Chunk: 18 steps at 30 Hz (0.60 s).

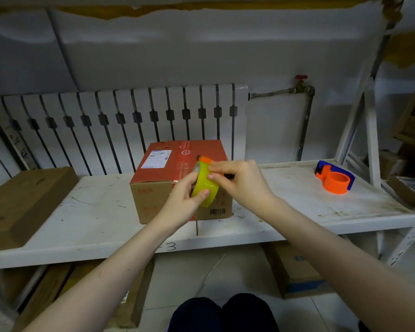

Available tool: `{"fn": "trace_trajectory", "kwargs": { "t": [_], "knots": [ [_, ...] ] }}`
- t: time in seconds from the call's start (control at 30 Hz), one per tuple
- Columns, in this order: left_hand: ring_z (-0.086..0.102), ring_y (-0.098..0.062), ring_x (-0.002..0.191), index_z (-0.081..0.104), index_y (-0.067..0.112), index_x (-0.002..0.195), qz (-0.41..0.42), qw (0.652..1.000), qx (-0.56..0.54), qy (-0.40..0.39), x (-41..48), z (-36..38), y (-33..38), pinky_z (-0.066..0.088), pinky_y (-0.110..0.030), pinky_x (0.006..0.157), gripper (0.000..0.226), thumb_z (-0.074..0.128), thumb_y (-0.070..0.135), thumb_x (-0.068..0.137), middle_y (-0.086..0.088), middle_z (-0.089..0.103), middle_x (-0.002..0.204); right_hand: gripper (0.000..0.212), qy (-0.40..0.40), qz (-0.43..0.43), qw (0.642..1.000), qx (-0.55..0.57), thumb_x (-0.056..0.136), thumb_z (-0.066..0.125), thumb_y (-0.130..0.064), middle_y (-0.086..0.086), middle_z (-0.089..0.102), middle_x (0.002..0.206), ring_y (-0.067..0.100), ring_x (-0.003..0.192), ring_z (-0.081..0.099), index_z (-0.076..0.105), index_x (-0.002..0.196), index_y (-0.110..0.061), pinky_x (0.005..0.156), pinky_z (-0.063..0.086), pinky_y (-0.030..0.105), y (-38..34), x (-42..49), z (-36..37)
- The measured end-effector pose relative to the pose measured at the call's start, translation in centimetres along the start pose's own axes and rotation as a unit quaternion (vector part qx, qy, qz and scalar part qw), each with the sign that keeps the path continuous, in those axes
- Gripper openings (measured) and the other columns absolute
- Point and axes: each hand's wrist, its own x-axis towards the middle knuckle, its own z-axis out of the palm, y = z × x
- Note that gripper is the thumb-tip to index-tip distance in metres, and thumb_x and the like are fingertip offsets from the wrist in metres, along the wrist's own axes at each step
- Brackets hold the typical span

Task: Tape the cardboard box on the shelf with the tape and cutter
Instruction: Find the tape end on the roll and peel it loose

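Flanking the cardboard box [177, 164] — dispenser [334, 178], flat carton [22, 202].

left hand [187, 200]: bare, no glove, ring or watch | right hand [240, 180]: bare, likewise unadorned | forearms [321, 236]: uncovered, no sleeve in view | knees [222, 312]: dark navy trousers, at bottom edge

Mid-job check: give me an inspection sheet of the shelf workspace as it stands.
Surface: white shelf, scuffed and stained.
Job's things: cardboard box at centre, closed; yellow tape roll held in front of it; orange item at the roll's top, unclear.
Clutter: orange-blue tape dispenser right; flat brown box left.
Grippers: left hand holds the roll; right hand pinches its upper edge.
Cables: thin white cord below the shelf.
Surroundings: radiator, pipe with red valve, boxes underneath.
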Motion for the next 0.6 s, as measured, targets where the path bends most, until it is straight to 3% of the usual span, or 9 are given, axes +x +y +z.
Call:
{"fn": "trace_trajectory", "kwargs": {
  "t": [0.13,0.3,0.5,0.6],
  "knots": [
    [0.056,-0.007,0.089,0.057,0.024,0.101,0.012,0.999,-0.009,0.034,0.2,0.8,-0.1,0.048,-0.019,0.078,0.027,0.054,0.0,0.088,0.005,0.061,0.096,0.024,0.09,-0.057,0.992,-0.068,0.084,0.064,-0.025,0.006,0.069,0.117,0.022,0.106,0.065,0.073,0.104,-0.016,0.09,0.053,0.034,0.1,-1.2,1.2],
    [0.058,-0.001,0.086,0.058,0.023,0.103,0.006,0.998,-0.024,0.056,0.6,1.8,0.2,0.048,-0.009,0.073,0.027,0.052,0.0,0.089,0.006,0.063,0.097,0.016,0.153,-0.1,0.974,-0.137,0.085,0.063,-0.026,0.001,0.068,0.093,0.021,0.085,0.062,0.074,0.09,-0.015,0.062,0.052,0.031,0.5,-1.4,0.9],
    [0.06,0.009,0.081,0.058,0.019,0.108,-0.008,0.998,-0.016,0.054,0.9,2.0,-0.1,0.047,-0.006,0.07,0.022,0.053,0.006,0.091,0.01,0.063,0.095,0.013,0.131,-0.09,0.978,-0.138,0.083,0.064,-0.025,0.002,0.064,0.081,0.019,0.072,0.061,0.073,0.086,-0.015,0.055,0.046,0.027,0.8,-1.9,1.1],
    [0.059,0.0,0.087,0.058,0.019,0.108,-0.013,0.998,-0.005,0.059,1.0,2.0,-0.5,0.048,-0.008,0.073,0.024,0.053,0.004,0.09,0.009,0.062,0.097,0.01,0.11,-0.035,0.988,-0.099,0.083,0.065,-0.025,0.0,0.065,0.083,0.019,0.074,0.061,0.072,0.085,-0.017,0.058,0.051,0.034,0.6,-1.6,1.1]
  ]
}}
